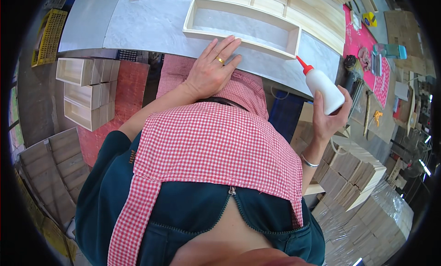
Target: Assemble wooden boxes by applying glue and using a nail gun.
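Observation:
A long, shallow wooden frame point(243, 41) lies on the pale marbled tabletop point(138, 24), and the table's surface shows through its middle. My left hand point(213, 66) rests with fingers stretched out, their tips at the near side of the frame. In my right hand point(330, 110) is a white squeeze bottle point(325, 90) with a red pointed nozzle. The bottle is tilted, and its tip is by the frame's near right corner; whether it touches the wood I cannot tell.
Wooden boards point(317, 17) lie along the table's far side. To the left, several wooden boxes point(89, 93) are stacked on a red board point(131, 86). Stacked wooden pieces point(353, 169) stand at the right, near a pink cloth point(356, 45) with small items. A yellow crate point(48, 38) is far left.

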Demonstrator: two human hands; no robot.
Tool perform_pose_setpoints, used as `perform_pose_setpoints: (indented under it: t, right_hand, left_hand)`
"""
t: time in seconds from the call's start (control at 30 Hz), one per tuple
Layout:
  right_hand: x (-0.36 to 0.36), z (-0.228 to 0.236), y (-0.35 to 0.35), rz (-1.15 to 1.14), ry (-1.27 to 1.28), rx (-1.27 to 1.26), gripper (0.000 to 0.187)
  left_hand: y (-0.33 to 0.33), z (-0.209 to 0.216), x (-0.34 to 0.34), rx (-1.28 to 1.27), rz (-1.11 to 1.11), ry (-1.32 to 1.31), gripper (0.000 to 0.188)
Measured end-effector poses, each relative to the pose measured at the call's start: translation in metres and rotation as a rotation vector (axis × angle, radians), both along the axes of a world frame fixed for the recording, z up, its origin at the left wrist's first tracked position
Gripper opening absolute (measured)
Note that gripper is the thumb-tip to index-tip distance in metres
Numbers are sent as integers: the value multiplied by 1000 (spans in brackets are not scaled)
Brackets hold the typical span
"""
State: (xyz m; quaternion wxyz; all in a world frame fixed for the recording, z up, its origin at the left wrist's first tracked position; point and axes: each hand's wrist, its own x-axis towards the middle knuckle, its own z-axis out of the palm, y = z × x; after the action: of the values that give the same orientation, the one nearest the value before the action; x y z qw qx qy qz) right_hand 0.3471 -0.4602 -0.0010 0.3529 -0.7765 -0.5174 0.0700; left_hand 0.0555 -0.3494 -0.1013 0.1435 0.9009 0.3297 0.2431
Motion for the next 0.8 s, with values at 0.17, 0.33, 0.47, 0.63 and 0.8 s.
perform_pose_setpoints:
  t: [0.17, 0.33, 0.47, 0.63, 0.8]
  right_hand:
    - [-57, -10, 14, 22, 264, 44, 51]
    - [-122, -19, 50, 248, 421, 57, 60]
    - [-150, -33, 74, 329, 445, 47, 58]
    - [-164, -39, 86, 383, 370, 50, 60]
    - [-155, -34, 79, 345, 344, 15, 60]
  left_hand:
    - [-2, 5, -14, 42, -34, 13, 26]
    - [-9, -10, -12, -108, -112, 66, 29]
    - [-13, -10, -16, -267, -96, 71, 31]
    - [-13, -16, -27, -268, -85, 63, 32]
    - [-8, -13, -29, -157, -82, 34, 32]
